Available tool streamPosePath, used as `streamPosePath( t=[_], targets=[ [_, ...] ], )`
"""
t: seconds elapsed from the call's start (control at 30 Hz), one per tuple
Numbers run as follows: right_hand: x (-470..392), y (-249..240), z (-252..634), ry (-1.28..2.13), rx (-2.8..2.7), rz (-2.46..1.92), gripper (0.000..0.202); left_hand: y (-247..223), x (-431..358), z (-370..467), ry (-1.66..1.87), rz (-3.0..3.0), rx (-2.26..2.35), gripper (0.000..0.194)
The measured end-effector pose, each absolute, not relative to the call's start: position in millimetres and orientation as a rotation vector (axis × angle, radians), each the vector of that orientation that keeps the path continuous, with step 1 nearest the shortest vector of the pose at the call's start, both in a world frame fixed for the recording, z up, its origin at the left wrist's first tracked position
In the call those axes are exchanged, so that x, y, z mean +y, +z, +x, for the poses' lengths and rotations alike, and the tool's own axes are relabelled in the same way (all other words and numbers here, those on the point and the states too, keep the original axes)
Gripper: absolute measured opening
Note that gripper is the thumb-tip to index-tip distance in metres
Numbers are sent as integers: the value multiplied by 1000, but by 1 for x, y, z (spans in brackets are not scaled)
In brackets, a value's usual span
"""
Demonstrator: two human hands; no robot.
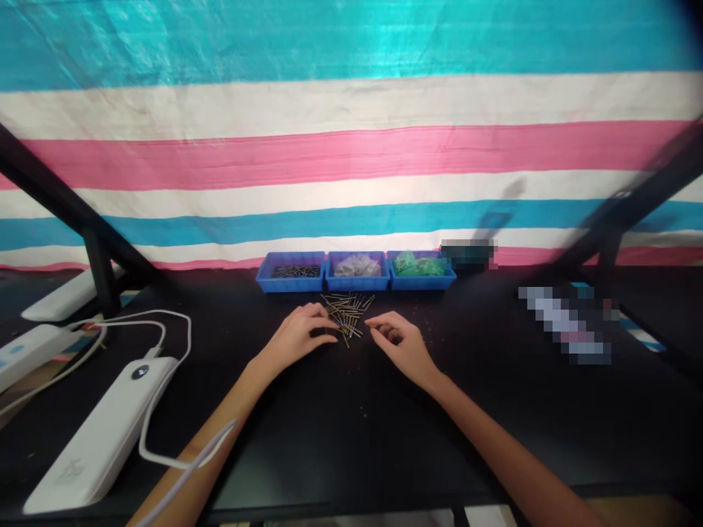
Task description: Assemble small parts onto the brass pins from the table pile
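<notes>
Many pins [348, 315] lie crossed; pulling one could snag and scatter others. Left hand [305, 331] slightly parted; right hand [403, 347] narrow, can't tell if it's holding any.

Taking the single pile of thin metal pieces [346, 316] as the dial's centre, its pieces number well over a dozen, too tangled for an exact count. Bins total three: a first blue bin [290, 285] at ten o'clock, a second blue bin [356, 284] at twelve, a third blue bin [422, 282] at two. Black posts come to two: a left post [59, 184] at ten, a right post [631, 201] at two. One white power bank [93, 439] lies at eight. Two sets of fingers: left fingers [324, 339] at nine, right fingers [384, 320] at three.
</notes>
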State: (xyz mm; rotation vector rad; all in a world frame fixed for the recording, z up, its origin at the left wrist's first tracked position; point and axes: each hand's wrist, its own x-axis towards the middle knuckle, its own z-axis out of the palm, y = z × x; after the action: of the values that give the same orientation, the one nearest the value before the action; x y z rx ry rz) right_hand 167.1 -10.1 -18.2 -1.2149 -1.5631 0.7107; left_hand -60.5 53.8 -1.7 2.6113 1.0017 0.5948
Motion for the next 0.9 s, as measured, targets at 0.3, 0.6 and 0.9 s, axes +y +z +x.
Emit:
streamPosePath(
  t=[0.3,0.6,0.9],
  targets=[
    [-11,-17,164,673,-1607,-1226,18,-9,42,-45,514,2679,916,21],
    [-12,-16,167,764,-1673,-1225,29,1,29,-30,977,2299,949,14],
    [-22,-4,156,1039,-1685,-1159,12,4,16,-15,1020,1876,966,13]
  ],
)
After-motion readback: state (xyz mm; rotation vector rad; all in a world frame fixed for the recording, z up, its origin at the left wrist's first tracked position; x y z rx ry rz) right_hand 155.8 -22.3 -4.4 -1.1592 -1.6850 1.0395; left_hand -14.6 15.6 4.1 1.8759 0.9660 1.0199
